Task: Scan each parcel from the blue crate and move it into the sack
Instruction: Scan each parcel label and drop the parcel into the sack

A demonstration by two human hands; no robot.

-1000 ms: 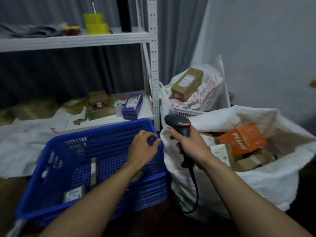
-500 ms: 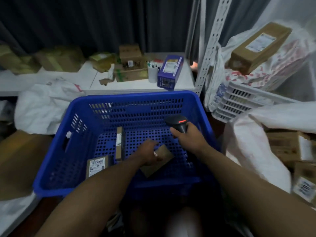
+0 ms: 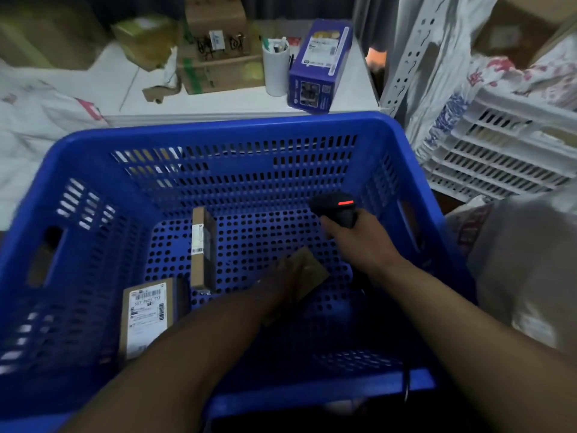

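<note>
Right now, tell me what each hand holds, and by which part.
Right hand grips the scanner by its handle. Left hand covers the small brown parcel, near end; grip blurred.

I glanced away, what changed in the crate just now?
The left hand dropped from the rim of the blue crate and took hold of the small brown parcel. The right hand moved the scanner into the crate. The labelled parcel and narrow parcel stayed put.

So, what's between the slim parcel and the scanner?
Head view: only bare crate floor lies between the slim parcel and the scanner in the right hand.
</note>
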